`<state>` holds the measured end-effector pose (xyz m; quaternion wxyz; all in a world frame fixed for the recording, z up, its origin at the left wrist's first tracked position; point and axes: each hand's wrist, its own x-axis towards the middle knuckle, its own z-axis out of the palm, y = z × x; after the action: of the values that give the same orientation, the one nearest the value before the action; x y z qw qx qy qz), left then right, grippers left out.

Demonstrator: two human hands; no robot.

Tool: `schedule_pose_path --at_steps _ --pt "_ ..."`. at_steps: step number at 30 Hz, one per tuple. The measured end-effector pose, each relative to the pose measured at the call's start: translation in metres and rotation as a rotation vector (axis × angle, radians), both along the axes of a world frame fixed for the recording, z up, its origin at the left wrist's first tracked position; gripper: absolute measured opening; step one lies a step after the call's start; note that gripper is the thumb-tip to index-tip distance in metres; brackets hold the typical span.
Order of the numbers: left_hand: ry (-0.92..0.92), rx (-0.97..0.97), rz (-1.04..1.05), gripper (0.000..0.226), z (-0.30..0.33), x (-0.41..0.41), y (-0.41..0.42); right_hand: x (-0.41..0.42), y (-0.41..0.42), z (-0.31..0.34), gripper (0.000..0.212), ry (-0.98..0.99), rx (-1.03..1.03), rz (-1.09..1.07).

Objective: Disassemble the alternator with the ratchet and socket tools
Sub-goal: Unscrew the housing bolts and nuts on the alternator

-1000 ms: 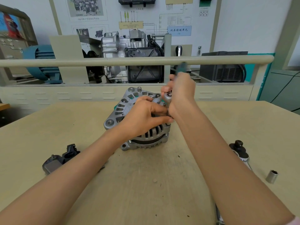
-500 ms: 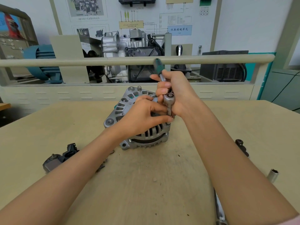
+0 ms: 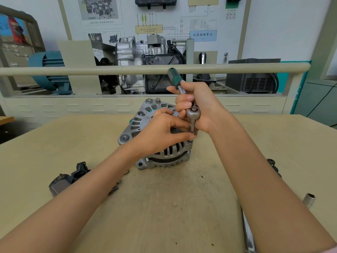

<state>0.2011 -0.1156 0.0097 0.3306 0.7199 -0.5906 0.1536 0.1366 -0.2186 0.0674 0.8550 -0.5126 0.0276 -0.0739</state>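
From the head view, the alternator (image 3: pixel 155 143) is sitting on the table (image 3: pixel 164 207), centred before the person. The right hand (image 3: pixel 202 105) is wrapping its grip around the ratchet (image 3: pixel 193 112), whose green handle is pointing up and away while its head is sitting above the alternator's right edge. The left hand (image 3: pixel 160 134) is pinching the socket (image 3: pixel 193 127) beneath the ratchet head (thumb below, fingers above) and lying over the alternator's top. A loose socket (image 3: pixel 309 199) is standing at the right, and a dark removed part (image 3: pixel 67 179) is lying at the left.
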Motion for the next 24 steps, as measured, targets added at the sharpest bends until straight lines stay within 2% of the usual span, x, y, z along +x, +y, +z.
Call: schedule_pose_path --at_steps 2,3,5,7,9,11,14,18,20,21,22,24 --pt "-0.012 -0.009 0.008 0.009 0.0 -0.001 -0.001 0.003 0.004 -0.001 0.03 -0.022 0.066 -0.111" --pt "-0.019 -0.013 -0.002 0.004 0.001 -0.001 -0.001 0.006 0.007 -0.003 0.028 -0.058 0.148 -0.252" --pt "-0.015 -0.031 0.015 0.025 0.002 -0.004 -0.002 0.01 0.011 -0.006 0.025 -0.168 0.315 -0.611" --pt "0.001 -0.049 0.03 0.037 0.001 -0.003 -0.002 0.013 0.014 -0.008 0.027 -0.243 0.377 -0.742" --pt "0.009 -0.047 0.02 0.029 0.0 -0.002 -0.003 0.012 0.013 -0.007 0.027 -0.205 0.347 -0.647" --pt "0.022 -0.026 0.001 0.005 -0.001 -0.001 -0.004 0.01 0.009 -0.003 0.027 -0.124 0.247 -0.434" --pt "0.023 -0.03 0.002 0.011 -0.001 -0.001 -0.002 0.004 0.003 -0.001 0.031 -0.044 0.053 -0.131" --pt "0.025 -0.016 -0.012 0.011 0.001 -0.002 0.0 -0.002 -0.001 -0.001 0.031 -0.016 -0.079 0.053" --pt "0.005 -0.021 -0.007 0.008 0.001 -0.003 0.0 -0.001 0.003 -0.001 0.03 -0.02 -0.048 0.016" --pt "0.002 -0.017 -0.009 0.004 0.002 -0.003 0.0 0.001 0.006 -0.002 0.028 -0.037 0.009 -0.075" --pt "0.0 -0.024 -0.014 0.008 0.002 -0.004 0.0 0.005 0.01 -0.003 0.026 -0.072 0.082 -0.221" --pt "-0.006 -0.035 0.007 0.033 0.003 -0.006 0.0 0.01 0.013 -0.006 0.023 -0.163 0.214 -0.564"
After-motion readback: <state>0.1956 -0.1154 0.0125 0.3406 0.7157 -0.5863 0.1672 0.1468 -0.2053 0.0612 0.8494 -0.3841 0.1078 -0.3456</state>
